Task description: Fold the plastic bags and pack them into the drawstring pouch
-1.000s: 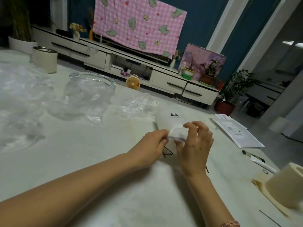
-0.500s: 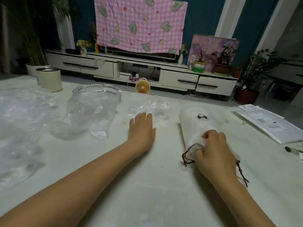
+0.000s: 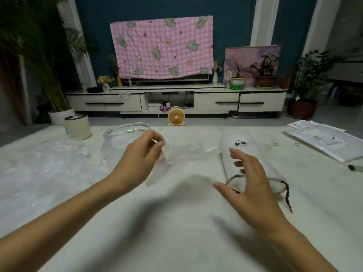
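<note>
The pale table (image 3: 176, 228) carries crumpled clear plastic bags (image 3: 49, 163) across its left side, with a cream canister (image 3: 78, 126) and a glass dish (image 3: 128, 130) at the far left. Another clear bag (image 3: 188, 152) spreads mid-table. Right of it lies a white drawstring pouch (image 3: 245, 154), its dark cord (image 3: 287, 193) trailing at the near end. Farther right are two small beads (image 3: 276, 143), a white mailer (image 3: 324, 141) and a dark pen (image 3: 355, 168).

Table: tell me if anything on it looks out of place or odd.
Two small round beads lie loose on the table between the drawstring pouch and the white mailer; they might roll off. Nothing else stands out.
</note>
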